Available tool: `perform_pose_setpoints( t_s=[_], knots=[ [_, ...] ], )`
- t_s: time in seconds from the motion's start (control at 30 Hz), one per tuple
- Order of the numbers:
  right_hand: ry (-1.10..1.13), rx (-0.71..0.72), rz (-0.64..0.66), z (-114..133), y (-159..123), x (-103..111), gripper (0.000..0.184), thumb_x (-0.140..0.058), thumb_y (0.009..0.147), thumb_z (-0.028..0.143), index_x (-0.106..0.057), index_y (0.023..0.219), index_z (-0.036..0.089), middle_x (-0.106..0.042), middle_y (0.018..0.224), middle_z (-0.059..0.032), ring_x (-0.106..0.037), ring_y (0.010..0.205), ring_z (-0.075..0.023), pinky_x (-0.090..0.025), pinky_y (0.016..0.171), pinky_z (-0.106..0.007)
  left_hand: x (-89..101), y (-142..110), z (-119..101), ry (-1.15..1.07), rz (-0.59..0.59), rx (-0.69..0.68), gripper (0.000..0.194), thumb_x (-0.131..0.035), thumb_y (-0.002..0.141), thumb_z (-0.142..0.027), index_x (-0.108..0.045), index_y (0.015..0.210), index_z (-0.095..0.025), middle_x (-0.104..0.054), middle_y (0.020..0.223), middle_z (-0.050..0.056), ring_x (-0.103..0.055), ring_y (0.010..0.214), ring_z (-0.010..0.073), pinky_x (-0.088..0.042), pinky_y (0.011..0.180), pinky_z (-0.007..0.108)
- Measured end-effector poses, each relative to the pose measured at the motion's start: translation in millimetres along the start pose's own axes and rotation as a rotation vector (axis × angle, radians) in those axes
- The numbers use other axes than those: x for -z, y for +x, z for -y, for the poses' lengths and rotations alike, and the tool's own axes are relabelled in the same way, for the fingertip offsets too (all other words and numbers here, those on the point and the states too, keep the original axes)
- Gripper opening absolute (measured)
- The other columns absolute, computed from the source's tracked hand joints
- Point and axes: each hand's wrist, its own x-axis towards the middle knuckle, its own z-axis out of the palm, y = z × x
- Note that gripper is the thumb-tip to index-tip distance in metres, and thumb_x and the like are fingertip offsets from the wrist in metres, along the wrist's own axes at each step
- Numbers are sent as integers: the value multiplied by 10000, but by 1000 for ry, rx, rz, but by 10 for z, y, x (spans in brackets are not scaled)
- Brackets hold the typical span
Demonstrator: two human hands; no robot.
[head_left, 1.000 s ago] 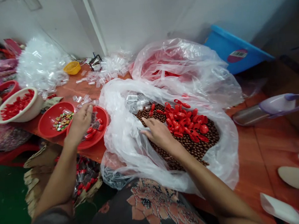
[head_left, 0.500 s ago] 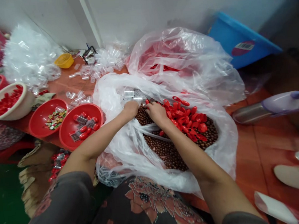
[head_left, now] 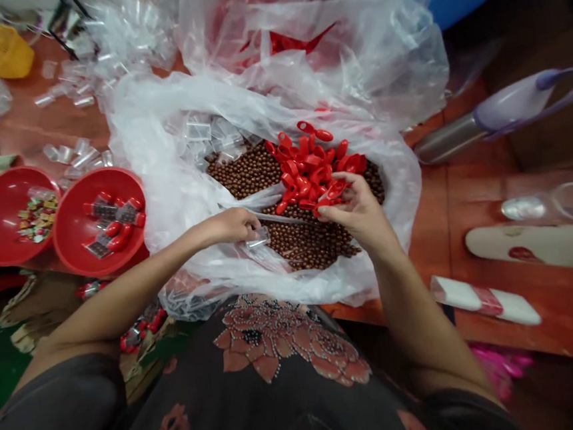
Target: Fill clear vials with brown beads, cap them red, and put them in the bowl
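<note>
Small brown balls (head_left: 304,243) fill a white plastic bag (head_left: 158,179) spread wide in front of me. At the bag's near left side my left hand (head_left: 232,226) is closed on a small clear plastic container (head_left: 258,239), held just above the balls. A heap of red plastic caps (head_left: 307,163) with looped ends lies on the balls. My right hand (head_left: 361,212) is at the heap's near right edge, thumb and fingers around a red cap (head_left: 333,192). More clear containers (head_left: 209,135) lie at the bag's far left.
Two red bowls (head_left: 63,251) stand at left, one with colourful bits, the other with filled red-capped containers. Loose clear containers (head_left: 78,156) and a yellow cup (head_left: 1,52) lie beyond. At right are a steel-and-lilac flask (head_left: 488,113) and a white-and-red packet (head_left: 484,299).
My left hand has come nearer from the bag's far left and now holds a clear container. My right hand has moved right to the red caps. The view has tilted down.
</note>
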Motion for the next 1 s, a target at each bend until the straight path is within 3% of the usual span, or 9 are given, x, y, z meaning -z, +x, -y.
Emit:
perform_pose_setpoints(
  t_s=[0.1,0.3,0.37,0.47,0.63,0.87,1.0],
  knots=[
    [-153,-48,-47,-224,-332,147,497,-799,679,338,-555,1105,260,-660,855,19,-647,740,-165,-548,709,-342,-337,169,30,124,-78,-2,86,-721,582,-138,-734,626,-211,-640,584,26,-456,505,133,-310,541,264],
    [-626,18,-90,-384,-811,300,109,-662,825,319,-620,854,222,-683,889,-34,-632,837,-210,-496,792,-381,-681,480,-113,109,-12,-35,106,-698,645,-164,-761,726,-189,-677,658,47,-512,571,160,-336,597,284],
    [-721,60,-86,-374,-887,336,84,-638,843,306,-644,857,223,-684,890,-46,-621,888,-236,-496,817,-399,-780,542,-184,83,12,-14,173,-691,680,-188,-772,831,-171,-692,705,50,-546,610,170,-363,621,288],
    [-796,105,-78,-379,-942,383,225,-602,882,312,-680,1071,221,-705,1002,-79,-612,980,-272,-504,887,-456,-922,617,-254,56,29,-5,251,-683,723,-207,-762,950,-134,-697,753,54,-572,653,171,-384,645,289],
    [-676,157,-200,-417,-965,419,418,-492,966,347,-572,1371,279,-642,1128,-97,-608,1076,-263,-515,959,-482,-1121,694,-254,-80,-4,-85,264,-691,773,-219,-742,1011,-115,-707,806,49,-591,706,155,-421,695,289],
    [-457,125,-297,-416,-950,360,427,-475,986,404,-553,1398,321,-653,1106,-75,-648,994,-228,-546,951,-494,-1237,700,-187,-400,-21,-122,227,-716,766,-160,-760,989,-155,-757,1014,69,-663,898,177,-471,909,355],
    [-312,57,-269,-411,-910,279,425,-469,988,424,-567,1385,308,-708,1133,-75,-690,887,-204,-587,899,-479,-1223,655,-159,-589,-20,-90,210,-737,749,-158,-760,958,-144,-758,999,80,-667,856,162,-483,898,348]
  ],
)
